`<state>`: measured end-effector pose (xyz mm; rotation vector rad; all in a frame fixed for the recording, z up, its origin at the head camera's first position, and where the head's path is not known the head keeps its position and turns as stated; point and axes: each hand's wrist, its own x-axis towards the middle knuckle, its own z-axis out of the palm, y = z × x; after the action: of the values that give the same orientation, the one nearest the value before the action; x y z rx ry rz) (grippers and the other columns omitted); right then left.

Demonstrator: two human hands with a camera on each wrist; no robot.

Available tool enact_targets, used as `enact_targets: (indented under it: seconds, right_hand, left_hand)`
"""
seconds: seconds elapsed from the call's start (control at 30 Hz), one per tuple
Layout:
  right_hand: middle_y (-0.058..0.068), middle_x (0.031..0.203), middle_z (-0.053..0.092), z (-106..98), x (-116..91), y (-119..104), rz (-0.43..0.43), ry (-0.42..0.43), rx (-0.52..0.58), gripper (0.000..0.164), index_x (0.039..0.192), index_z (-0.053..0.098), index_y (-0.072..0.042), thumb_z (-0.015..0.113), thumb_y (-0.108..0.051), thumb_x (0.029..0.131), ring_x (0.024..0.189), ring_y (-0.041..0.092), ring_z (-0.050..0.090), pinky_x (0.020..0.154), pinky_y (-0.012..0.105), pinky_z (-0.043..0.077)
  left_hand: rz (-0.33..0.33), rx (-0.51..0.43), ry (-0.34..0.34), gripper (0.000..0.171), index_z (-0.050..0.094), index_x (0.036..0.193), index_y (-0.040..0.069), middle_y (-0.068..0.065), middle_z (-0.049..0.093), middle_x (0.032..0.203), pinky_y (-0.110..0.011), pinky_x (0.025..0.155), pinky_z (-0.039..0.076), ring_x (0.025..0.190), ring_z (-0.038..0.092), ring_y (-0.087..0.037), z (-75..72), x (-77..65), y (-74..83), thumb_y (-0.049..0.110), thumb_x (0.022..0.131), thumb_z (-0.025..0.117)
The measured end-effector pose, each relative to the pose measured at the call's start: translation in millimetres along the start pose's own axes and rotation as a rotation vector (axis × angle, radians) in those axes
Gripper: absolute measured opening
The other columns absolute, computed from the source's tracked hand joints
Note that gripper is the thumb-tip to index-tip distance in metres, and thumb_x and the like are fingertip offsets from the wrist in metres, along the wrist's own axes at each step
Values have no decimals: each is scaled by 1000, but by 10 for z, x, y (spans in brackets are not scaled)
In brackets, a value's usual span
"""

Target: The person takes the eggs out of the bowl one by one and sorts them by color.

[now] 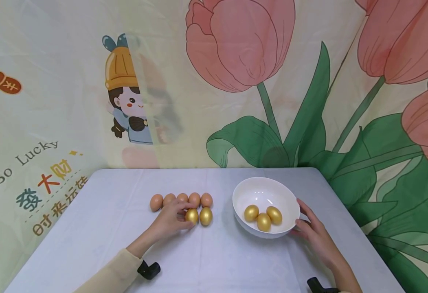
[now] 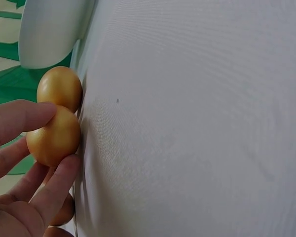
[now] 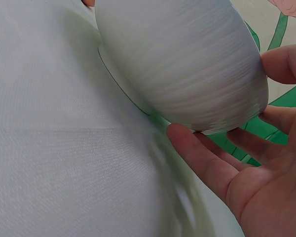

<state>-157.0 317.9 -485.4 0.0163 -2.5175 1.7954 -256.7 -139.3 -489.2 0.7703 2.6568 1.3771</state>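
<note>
My left hand (image 1: 170, 219) pinches a golden egg (image 2: 54, 136) between thumb and fingers. That egg stands in front of a row of brown eggs (image 1: 194, 200), and a second golden egg (image 1: 206, 216) is just to its right. To the right stands a white bowl (image 1: 240, 217) with three golden eggs (image 1: 263, 222) inside. My right hand (image 1: 316, 234) touches the bowl's outer right side with spread fingertips, as the right wrist view shows on the bowl's curved wall (image 3: 187, 64). No finger of it reaches inside the rim.
A white cloth covers the table (image 1: 217, 264). Behind it hangs a backdrop (image 1: 71, 101) printed with tulips and a cartoon figure. Black wrist mounts (image 1: 149, 270) sit below both hands.
</note>
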Motion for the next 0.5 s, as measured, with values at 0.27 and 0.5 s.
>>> enact_targets:
  seconds: [0.27, 0.5]
  right_hand:
    - [23, 167, 27, 5, -4, -3, -2, 2, 1, 68, 171, 18, -18, 51, -31, 113, 132, 42, 56, 93, 33, 62]
    - [22, 167, 26, 1, 5, 14, 0, 0, 2, 67, 172, 18, -20, 50, -31, 114, 134, 44, 55, 92, 33, 62]
  left_hand:
    - [-44, -23, 9, 54, 71, 136, 12, -5, 63, 135, -34, 89, 61, 112, 68, -23, 30, 2, -23, 9, 85, 90]
    - [-55, 4, 21, 53, 71, 134, 13, -2, 65, 129, -35, 91, 61, 112, 67, -21, 43, 17, -10, 9, 85, 90]
